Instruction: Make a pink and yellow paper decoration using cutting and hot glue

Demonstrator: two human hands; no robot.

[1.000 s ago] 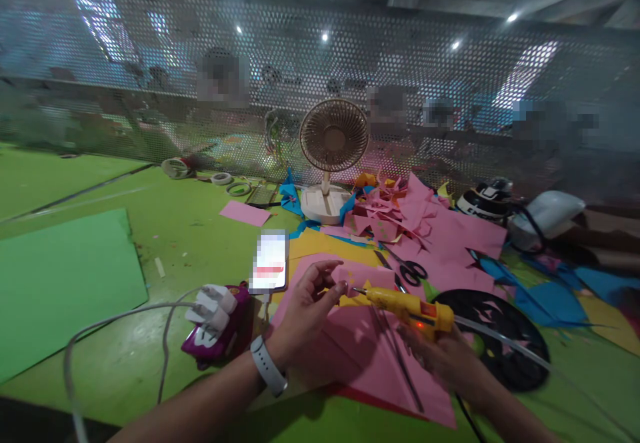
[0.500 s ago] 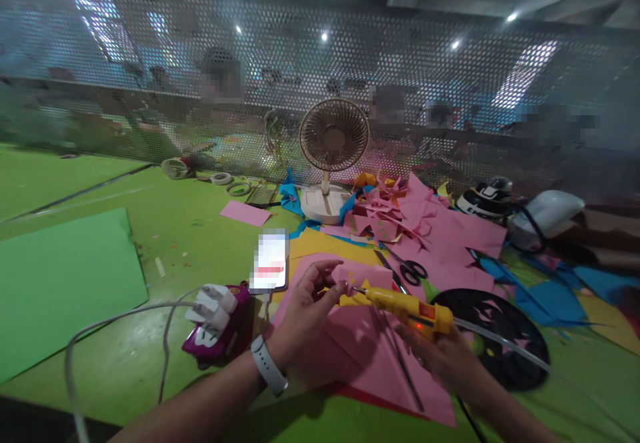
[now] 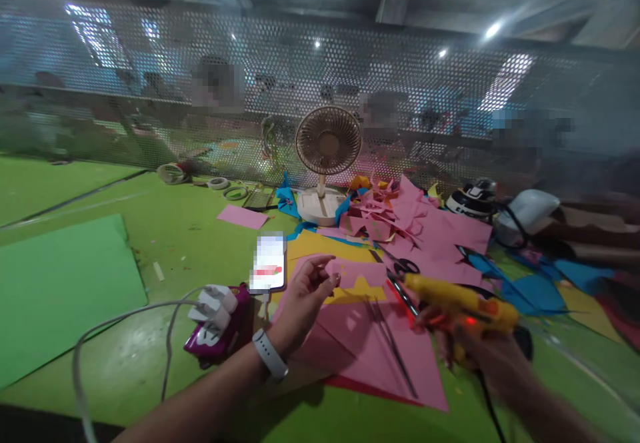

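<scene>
1. Across my view stands a perforated panel (image 3: 300, 70), backing the green table (image 3: 175, 233); the table's near edge shows at my lower left.
2. A green sheet (image 3: 65, 290) covers the left side. Between it and the phone (image 3: 270, 260) I see an open stretch of tabletop, dotted with a few scraps.
3. A large pink sheet (image 3: 360, 356) lies below my hands, a red edge showing under it; green tabletop lies before it.
4. A fan (image 3: 329, 142) stands by the panel, pink scraps (image 3: 380, 210) heaped to its right.
5. My hands are well apart. My right hand (image 3: 483, 343), blurred, is wrapped around a yellow glue gun (image 3: 450, 296), its red light glowing.
6. My left hand (image 3: 303, 290) meets the left end of a small pink piece (image 3: 363, 271); I cannot tell whether thumb and fingers pinch it.
7. A black plate (image 3: 523, 343) sits mostly hidden behind my right hand; its contents I cannot make out.
8. White plugs (image 3: 215, 304) top a purple block (image 3: 231, 326), left of my wrist.
9. Scissors (image 3: 406, 267) lie just beyond the gun's nozzle.
</scene>
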